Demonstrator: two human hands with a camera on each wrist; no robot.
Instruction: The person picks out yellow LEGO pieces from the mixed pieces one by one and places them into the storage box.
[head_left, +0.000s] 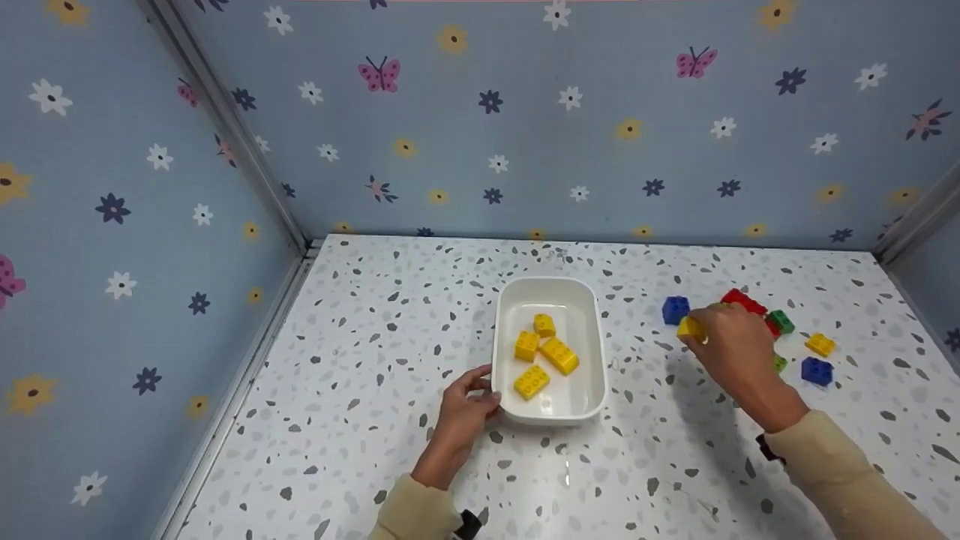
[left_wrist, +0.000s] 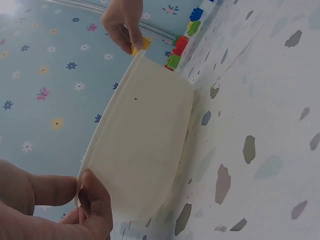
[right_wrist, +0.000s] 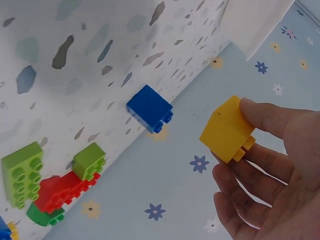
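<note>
A white plastic tub [head_left: 550, 289] stands on the speckled table, with several yellow toy bricks [head_left: 532, 382] lying inside. My left hand [head_left: 463, 409] pinches the tub's rim at its near left corner, thumb on one side and fingers on the other, as the left wrist view shows. To the right of the tub, my right hand [head_left: 731, 349] holds a yellow toy brick [right_wrist: 229, 129] between thumb and fingers, raised above the table. Beside that hand sits a blue brick [head_left: 676, 310].
Around the right hand lie a red brick [head_left: 742, 301], a dark green brick [head_left: 781, 322], a flat yellow brick [head_left: 820, 344] and another blue brick [head_left: 817, 370]. Light green bricks [right_wrist: 22, 174] show in the right wrist view. Flowered panels [head_left: 525, 135] border the table's back and left.
</note>
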